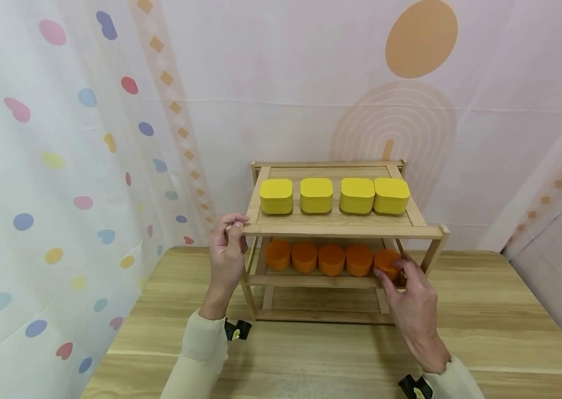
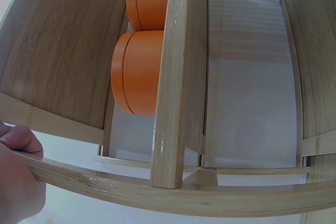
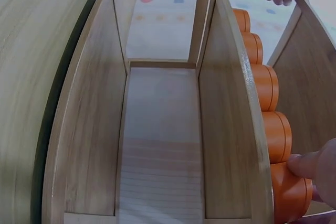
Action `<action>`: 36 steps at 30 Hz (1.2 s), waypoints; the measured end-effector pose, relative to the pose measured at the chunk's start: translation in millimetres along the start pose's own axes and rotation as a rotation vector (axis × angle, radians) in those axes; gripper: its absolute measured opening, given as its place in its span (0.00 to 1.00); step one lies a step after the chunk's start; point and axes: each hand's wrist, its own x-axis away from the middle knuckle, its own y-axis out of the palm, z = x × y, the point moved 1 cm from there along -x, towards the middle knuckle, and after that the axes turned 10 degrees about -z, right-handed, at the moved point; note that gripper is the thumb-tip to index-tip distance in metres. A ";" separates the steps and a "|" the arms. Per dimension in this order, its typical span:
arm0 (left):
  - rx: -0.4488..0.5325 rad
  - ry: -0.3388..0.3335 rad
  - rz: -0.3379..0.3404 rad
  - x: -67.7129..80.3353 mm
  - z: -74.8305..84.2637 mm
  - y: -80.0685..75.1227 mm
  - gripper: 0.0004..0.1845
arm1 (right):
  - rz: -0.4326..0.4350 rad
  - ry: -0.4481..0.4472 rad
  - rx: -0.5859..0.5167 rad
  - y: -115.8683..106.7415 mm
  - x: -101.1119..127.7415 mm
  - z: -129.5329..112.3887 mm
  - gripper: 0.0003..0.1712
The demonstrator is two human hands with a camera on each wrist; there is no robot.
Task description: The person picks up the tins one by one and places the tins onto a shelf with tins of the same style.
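- The fingers of the right hand (image 1: 412, 302) were curled around the rightmost orange tin (image 1: 388, 262), with the thumb on its near side; the right wrist view showed a fingertip (image 3: 304, 164) pressed on this tin's rim.
- This tin stood at the right end of a row of five orange round tins on the middle shelf of a small bamboo rack (image 1: 335, 227), touching its neighbour (image 1: 359, 260).
- The fingers of the left hand (image 1: 228, 255) pinched the near left corner of the rack's top shelf, thumb on top and the other fingers curled under the edge; the left wrist view showed the curled fingers (image 2: 18, 140) against the wooden rail.
- On the top shelf four yellow square tins (image 1: 334, 195) stood in a row, the two on the right touching each other.
- The rack stood on a wooden table (image 1: 485, 332), near its far edge, in front of a pale curtain (image 1: 51, 166) with coloured spots.
- Both arms wore light sleeves (image 1: 201, 354).
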 end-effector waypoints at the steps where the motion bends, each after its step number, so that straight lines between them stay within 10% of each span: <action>1: -0.001 0.000 -0.001 -0.2 0.0 0.0 0.11 | 0.003 -0.002 0.001 0.6 0.0 0.3 0.21; 36: 0.012 0.011 0.000 0.2 -1.7 0.3 0.13 | 0.091 -0.041 -0.049 9.3 7.5 8.3 0.22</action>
